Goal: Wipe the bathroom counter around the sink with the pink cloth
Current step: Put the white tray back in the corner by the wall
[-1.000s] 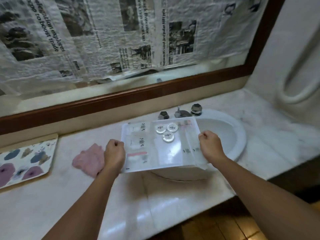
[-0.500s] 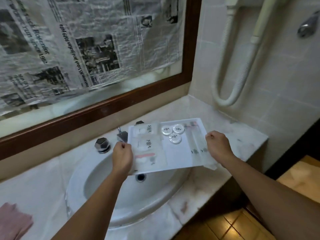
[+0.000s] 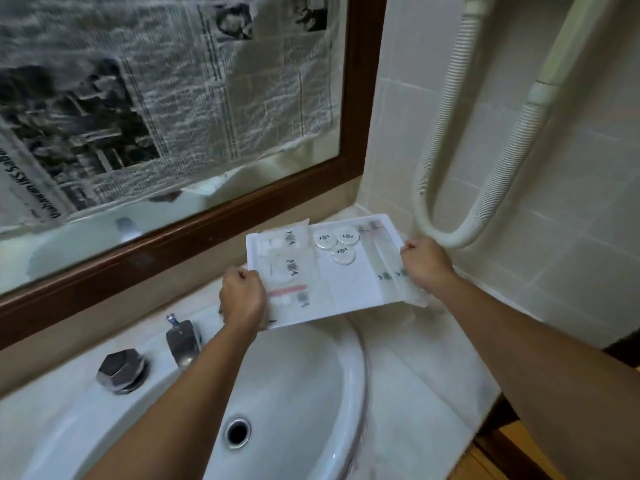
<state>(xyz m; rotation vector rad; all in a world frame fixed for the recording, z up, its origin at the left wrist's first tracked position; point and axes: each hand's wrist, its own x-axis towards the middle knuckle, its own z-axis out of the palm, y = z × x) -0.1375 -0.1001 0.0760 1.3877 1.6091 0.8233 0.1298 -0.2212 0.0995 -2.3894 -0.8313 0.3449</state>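
Now one white tray [image 3: 349, 282] carries three round wrapped soaps [image 3: 337, 244] and several clear sachets. Left hand [image 3: 242, 299] and right hand [image 3: 427, 261], fingers curled, grip its opposite edges above the counter [image 3: 426, 368] beside the sink [image 3: 304, 393]. Pink cloth: out of view.

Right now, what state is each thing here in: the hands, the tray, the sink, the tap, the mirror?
Left hand: grips the tray's left edge.
Right hand: grips the tray's right edge.
Tray: held up, carrying sachets and three round soaps.
Sink: empty, drain unplugged.
Tap: no water running.
Mirror: mostly covered with newspaper.
Hose: hangs in a loop on the wall.
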